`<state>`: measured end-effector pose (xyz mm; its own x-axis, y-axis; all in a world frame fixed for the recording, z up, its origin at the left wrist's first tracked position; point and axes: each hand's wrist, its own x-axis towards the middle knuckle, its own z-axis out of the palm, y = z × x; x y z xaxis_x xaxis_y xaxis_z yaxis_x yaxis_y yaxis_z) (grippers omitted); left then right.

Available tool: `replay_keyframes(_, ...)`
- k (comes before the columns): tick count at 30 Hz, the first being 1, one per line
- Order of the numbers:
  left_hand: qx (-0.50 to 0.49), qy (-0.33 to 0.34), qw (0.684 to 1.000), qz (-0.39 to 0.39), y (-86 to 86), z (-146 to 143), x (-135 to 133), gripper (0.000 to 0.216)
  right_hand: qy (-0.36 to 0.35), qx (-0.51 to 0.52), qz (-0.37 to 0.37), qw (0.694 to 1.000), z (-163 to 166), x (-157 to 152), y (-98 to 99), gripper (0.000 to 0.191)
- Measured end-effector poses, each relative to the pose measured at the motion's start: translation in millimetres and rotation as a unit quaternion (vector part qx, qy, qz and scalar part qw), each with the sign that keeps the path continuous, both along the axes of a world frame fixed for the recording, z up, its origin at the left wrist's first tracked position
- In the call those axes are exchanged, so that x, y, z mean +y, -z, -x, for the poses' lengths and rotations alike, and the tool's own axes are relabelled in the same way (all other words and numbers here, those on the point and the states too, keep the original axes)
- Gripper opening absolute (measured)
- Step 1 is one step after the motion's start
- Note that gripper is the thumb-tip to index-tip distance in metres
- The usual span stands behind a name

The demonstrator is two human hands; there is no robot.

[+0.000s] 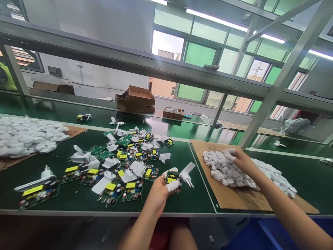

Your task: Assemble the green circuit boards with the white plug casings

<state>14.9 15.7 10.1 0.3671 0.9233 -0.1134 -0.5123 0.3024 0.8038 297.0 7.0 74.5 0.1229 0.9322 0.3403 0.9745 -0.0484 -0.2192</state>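
Clearly, your left hand was clamped on a circuit board above the front part of the green table, with a white two-pronged plug piece just beside it. Your right hand was over a heap of small white pieces on a cardboard sheet; whether it gripped one, you could not tell. Left of your left hand, loose circuit boards lay jumbled among white plug casings.

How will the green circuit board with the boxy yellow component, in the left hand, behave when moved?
Probably stiff: the circuit board looks flat. Its uncovered components may be fragile if knocked. Likely light: the left hand holds it alone.
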Motion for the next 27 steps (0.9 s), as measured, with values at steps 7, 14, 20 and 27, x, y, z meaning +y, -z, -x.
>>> replay_keyframes(7,0.046,-0.053,0.997,-0.039,3.4,-4,2,0.034,-0.172,0.398,-0.047,0.9,101,-55,-2.5,0.036)
replay_keyframes(14,0.146,-0.021,0.978,-0.149,8.0,-6,3,0.027,-0.271,0.438,-0.002,0.857,185,-43,27.7,0.017)
replay_keyframes(20,0.177,-0.004,0.969,-0.173,9.4,-6,2,0.042,-0.155,0.559,-0.109,0.807,163,3,54.1,0.032)
replay_keyframes(27,0.183,-0.016,0.967,-0.177,8.8,-7,2,0.038,-0.178,0.409,-0.154,0.882,173,-18,58.3,0.018)
